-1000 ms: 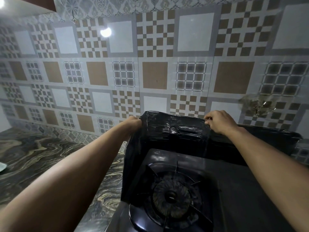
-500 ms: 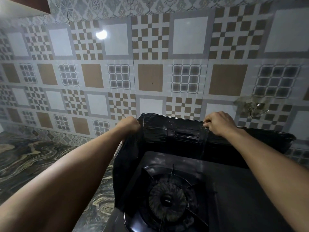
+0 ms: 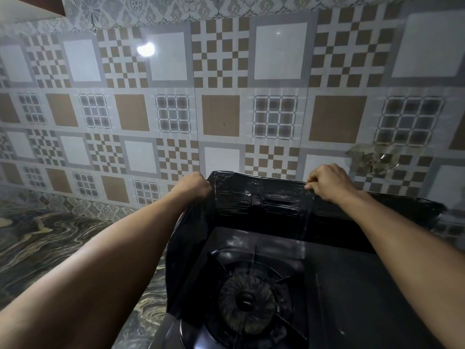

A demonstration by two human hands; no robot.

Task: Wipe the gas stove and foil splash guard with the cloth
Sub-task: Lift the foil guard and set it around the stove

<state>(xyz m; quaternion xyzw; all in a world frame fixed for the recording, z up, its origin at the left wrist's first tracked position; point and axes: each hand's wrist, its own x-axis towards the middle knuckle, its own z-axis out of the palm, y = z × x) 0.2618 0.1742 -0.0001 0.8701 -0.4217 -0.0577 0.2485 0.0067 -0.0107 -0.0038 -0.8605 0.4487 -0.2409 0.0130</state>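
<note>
A dark gas stove (image 3: 352,285) fills the lower right, with a round burner (image 3: 247,302) under a pan support. A dark, shiny foil splash guard (image 3: 271,197) stands around its back and left side. My left hand (image 3: 195,186) grips the guard's top left corner. My right hand (image 3: 327,182) pinches the guard's top edge further right, near the middle of the back panel. No cloth is in sight.
A patterned tile wall (image 3: 221,114) rises directly behind the guard, with a torn, stained patch (image 3: 375,159) at the right. A dark marbled countertop (image 3: 45,243) stretches to the left of the stove.
Both hands keep their hold on the guard's top edge. The guard's left panel sits slightly further left and the view has shifted a little.
</note>
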